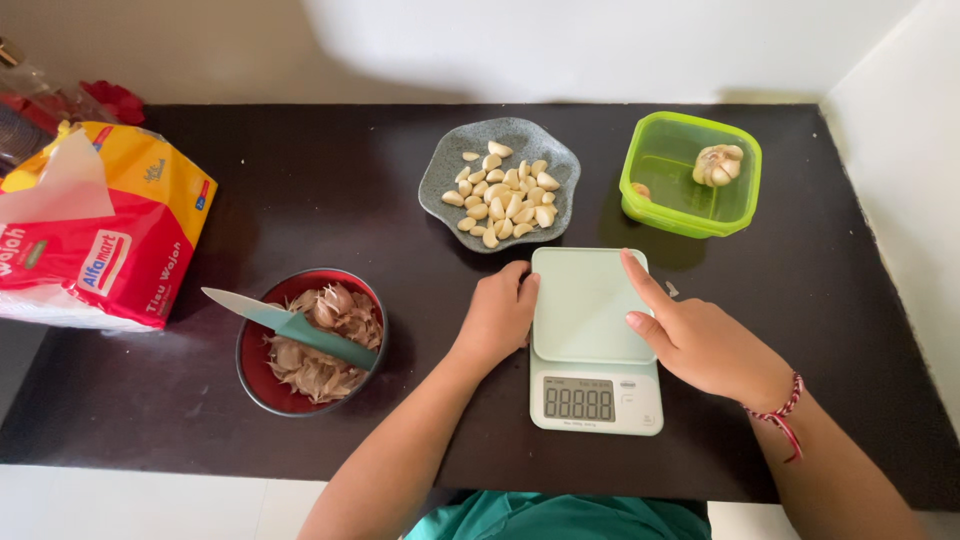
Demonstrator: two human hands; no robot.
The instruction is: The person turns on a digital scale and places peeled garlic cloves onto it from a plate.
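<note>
A pale green kitchen scale (590, 310) with a grey display sits on the dark table near the front edge. My left hand (497, 318) is curled against the scale's left side, touching it. My right hand (690, 335) rests on the scale's right edge, index finger stretched along the platform, thumb on its surface. Neither hand holds anything else. Just behind the scale is a grey wavy plate (445, 165) with several peeled garlic cloves (505, 195).
A green plastic box (660, 205) at back right holds a garlic bulb (718, 165). A red bowl (250, 375) of garlic skins at front left carries a teal-handled knife (290, 322) across its rim. A red and yellow tissue pack (100, 230) lies far left. Dark table (300, 190).
</note>
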